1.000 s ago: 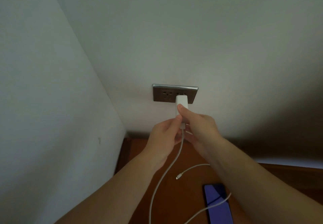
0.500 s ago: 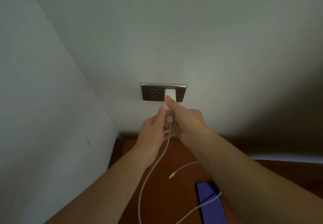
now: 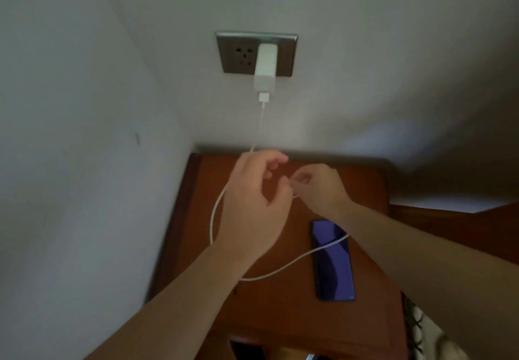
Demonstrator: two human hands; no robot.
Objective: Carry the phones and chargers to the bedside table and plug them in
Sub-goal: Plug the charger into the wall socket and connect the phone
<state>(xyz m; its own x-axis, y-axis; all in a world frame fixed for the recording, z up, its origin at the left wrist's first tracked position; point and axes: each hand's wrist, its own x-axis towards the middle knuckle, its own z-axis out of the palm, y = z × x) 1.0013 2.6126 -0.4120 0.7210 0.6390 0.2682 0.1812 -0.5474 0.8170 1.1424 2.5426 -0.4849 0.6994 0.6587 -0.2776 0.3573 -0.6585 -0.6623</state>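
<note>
A white charger sits plugged into the right socket of the grey wall outlet. Its white cable hangs down, loops over the wooden bedside table and crosses a dark phone lying screen up. Above the table's back, my right hand pinches the free end of the cable between its fingertips. My left hand hovers right beside it, fingers curled and apart, with the cable running behind it. The cable's plug tip is hidden by my fingers.
A white wall corner closes the left side. To the right of the table are a wooden bed frame and pale bedding. A patterned cloth shows at the lower right. The outlet's left socket is free.
Both hands have let go of the charger at the outlet and dropped down over the table. My right hand has picked up the cable's free end. The camera has tilted down.
</note>
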